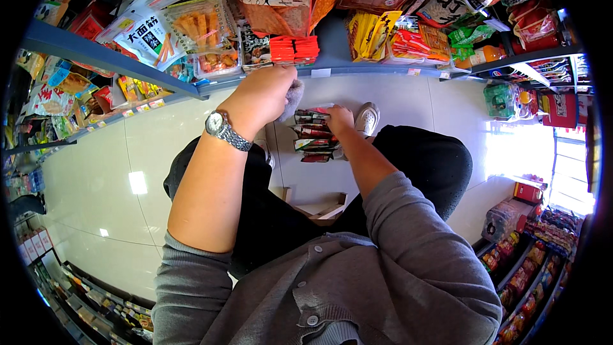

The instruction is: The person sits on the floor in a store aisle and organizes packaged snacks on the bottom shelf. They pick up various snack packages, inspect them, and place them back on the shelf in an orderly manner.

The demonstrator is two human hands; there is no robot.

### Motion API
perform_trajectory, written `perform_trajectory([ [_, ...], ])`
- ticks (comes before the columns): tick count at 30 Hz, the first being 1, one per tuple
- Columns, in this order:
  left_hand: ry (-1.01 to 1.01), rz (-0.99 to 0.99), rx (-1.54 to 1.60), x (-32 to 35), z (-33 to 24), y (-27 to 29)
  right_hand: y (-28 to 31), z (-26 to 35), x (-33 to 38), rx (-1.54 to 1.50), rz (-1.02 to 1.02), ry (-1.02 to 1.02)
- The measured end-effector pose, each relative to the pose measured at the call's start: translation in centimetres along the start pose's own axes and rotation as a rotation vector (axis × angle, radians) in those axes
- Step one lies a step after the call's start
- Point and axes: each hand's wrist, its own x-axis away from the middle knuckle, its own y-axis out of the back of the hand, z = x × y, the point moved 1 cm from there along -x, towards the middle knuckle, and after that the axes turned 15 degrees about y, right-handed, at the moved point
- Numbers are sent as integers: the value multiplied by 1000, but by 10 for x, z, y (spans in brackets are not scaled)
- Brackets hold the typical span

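My left hand (263,91), with a watch on its wrist, is closed around a grey cloth (293,98) at the front edge of the shelf. Just beyond it a block of small red packets (294,50) stands on the shelf board. Lower down, between my feet, my right hand (340,119) grips the far right end of a row of dark red and green snack packets (315,137). What its fingertips press on is partly hidden. A bare stretch of the grey shelf (333,41) shows to the right of the red packets.
Bagged snacks (143,35) crowd the shelf at the left, and yellow packets (373,33) stand in a container at the right. An open cardboard box (329,207) lies on the tiled floor (102,172) between my legs. More shelves (533,268) of goods stand at the lower right.
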Motion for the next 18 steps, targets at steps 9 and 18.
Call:
perform_trajectory([
  [9, 20, 44, 18, -3, -3, 2, 42, -12, -3, -311, 157, 184],
  [18, -31, 17, 38, -1, -5, 2, 60, -28, 2, -452, 104, 329],
])
